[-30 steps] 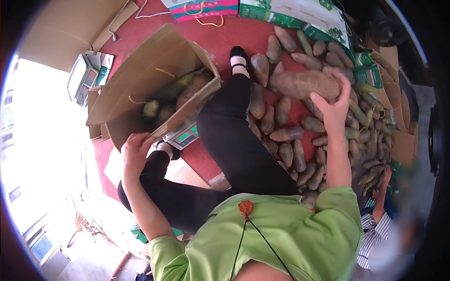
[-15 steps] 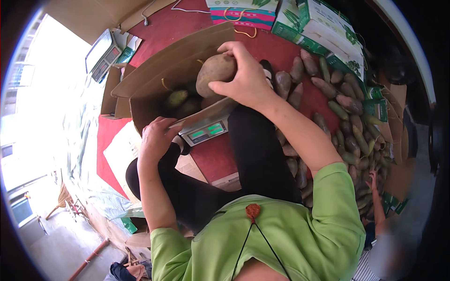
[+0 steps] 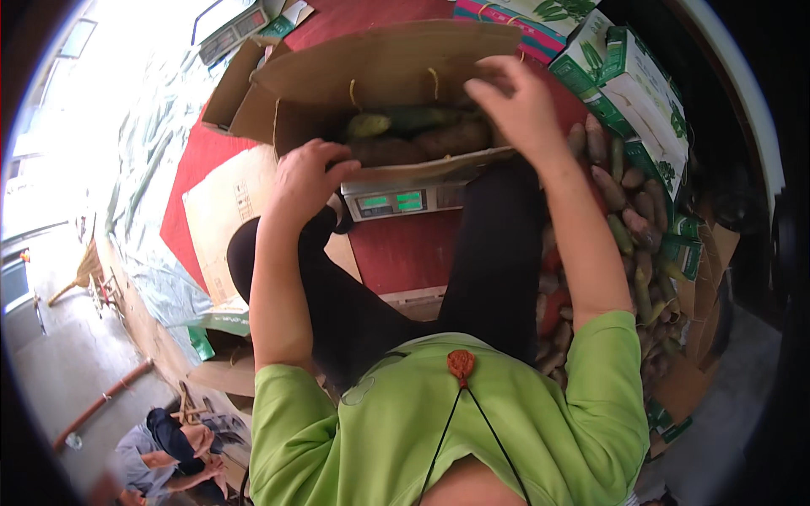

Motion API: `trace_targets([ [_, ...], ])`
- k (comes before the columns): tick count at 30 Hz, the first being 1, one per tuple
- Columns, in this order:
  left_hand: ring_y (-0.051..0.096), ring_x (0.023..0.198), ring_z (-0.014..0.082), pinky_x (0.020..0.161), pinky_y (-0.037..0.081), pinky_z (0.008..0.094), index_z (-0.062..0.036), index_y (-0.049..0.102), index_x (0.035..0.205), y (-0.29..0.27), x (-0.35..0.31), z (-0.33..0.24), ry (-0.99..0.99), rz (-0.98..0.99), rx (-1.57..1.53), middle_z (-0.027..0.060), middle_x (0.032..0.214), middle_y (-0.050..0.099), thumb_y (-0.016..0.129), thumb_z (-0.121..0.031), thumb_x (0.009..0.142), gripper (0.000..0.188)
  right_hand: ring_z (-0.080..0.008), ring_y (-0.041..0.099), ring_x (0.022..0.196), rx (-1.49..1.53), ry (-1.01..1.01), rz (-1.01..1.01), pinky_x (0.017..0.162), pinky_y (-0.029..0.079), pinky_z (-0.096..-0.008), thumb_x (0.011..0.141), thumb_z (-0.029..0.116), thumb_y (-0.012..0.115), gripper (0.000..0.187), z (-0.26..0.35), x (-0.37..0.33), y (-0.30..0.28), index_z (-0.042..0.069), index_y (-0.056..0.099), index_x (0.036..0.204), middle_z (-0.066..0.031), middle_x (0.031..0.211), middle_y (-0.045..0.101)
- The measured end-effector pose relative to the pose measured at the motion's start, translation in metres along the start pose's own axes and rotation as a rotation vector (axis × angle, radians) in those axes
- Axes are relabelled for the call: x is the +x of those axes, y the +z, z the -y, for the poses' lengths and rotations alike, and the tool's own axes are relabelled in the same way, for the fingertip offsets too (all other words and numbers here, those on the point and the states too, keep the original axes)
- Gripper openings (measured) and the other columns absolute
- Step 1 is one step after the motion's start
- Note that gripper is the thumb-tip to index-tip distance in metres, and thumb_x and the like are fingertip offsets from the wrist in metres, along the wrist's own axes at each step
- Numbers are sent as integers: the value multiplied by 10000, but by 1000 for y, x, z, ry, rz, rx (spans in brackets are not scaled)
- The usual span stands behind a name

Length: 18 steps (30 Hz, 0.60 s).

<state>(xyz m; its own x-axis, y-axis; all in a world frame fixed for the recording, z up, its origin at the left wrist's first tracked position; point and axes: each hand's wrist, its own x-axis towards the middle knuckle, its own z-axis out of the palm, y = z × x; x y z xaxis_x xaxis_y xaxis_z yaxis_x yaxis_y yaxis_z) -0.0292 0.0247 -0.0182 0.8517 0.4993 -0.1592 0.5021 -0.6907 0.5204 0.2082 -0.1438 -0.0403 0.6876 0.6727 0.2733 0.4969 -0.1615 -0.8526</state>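
An open cardboard box (image 3: 396,72) sits on a digital scale (image 3: 439,197) with lit green displays, in front of my knees. Inside lie long green root vegetables (image 3: 413,118) and bigger brownish ones (image 3: 451,139). My left hand (image 3: 310,175) is closed over the near left edge of the box, thumb and fingers on the cardboard. At the box's right end, my right hand (image 3: 519,105) hangs above the opening. Its fingers are spread and slightly bent, with nothing between them. Yellow cord loops (image 3: 434,83) show on the far flap.
A heap of green and reddish root vegetables (image 3: 624,198) covers the red floor on my right. Green-and-white cartons (image 3: 641,93) stand behind it. Another scale (image 3: 229,32) is at the far left. Flattened cardboard (image 3: 224,211) lies on my left; a seated person (image 3: 164,455) is at lower left.
The large round brownish root vegetable has left my right hand, which is now open and higher up. My view has shifted, so the box appears farther right. My left hand stays on its edge.
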Motion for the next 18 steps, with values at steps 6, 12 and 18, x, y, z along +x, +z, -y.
trace_targets([
  [6,615,869,315,773,470,376,-10,663,986,-6,-6,9,-37,-108,-92,152,926,637,641,-215,797,279,-115,592,901,156,195,-44,807,458,-249,845,204,650,300,6,10,-46,3,610,1065,-62,977,650],
  [12,626,868,277,773,474,355,-38,659,1022,-8,-9,15,-57,-188,-79,124,934,650,619,-246,817,295,-103,574,918,88,228,-12,829,433,-241,858,217,646,291,-6,17,-56,12,610,1061,-39,998,638],
  [18,630,863,250,772,477,345,-71,667,1031,-10,-8,14,-84,-192,-35,92,927,658,616,-266,823,290,-169,614,849,-191,231,-75,781,457,-280,839,301,645,335,-51,14,-50,-6,629,974,-98,910,663],
])
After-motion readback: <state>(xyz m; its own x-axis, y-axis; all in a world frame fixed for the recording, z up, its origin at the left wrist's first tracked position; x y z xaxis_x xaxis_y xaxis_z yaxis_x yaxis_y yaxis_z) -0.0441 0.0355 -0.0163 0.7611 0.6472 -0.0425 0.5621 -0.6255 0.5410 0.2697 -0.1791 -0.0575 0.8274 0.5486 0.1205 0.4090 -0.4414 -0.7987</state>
